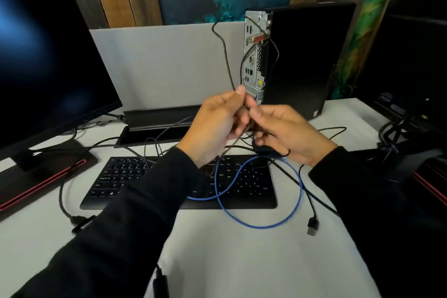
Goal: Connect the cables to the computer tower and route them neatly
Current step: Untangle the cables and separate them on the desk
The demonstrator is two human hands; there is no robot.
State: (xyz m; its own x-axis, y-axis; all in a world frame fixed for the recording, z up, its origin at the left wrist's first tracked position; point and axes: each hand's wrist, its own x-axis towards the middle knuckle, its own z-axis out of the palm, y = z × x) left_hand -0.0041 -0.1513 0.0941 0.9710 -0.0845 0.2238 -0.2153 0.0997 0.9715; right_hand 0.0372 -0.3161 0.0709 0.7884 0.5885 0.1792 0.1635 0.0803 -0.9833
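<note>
USB plug [312,225] loose on desk [242,261], near right. Blue cable [260,225] looped over keyboard [116,178] right end. Above keyboard, left hand [217,126] and right hand [287,133] meet, both pinching same thin black cable [226,51]; it rises to tower [307,58] rear panel. Mouse [263,149] under right hand; more cables tangled beneath. Monitor [43,60] far left; second monitor's stand [416,159] far right.
</note>
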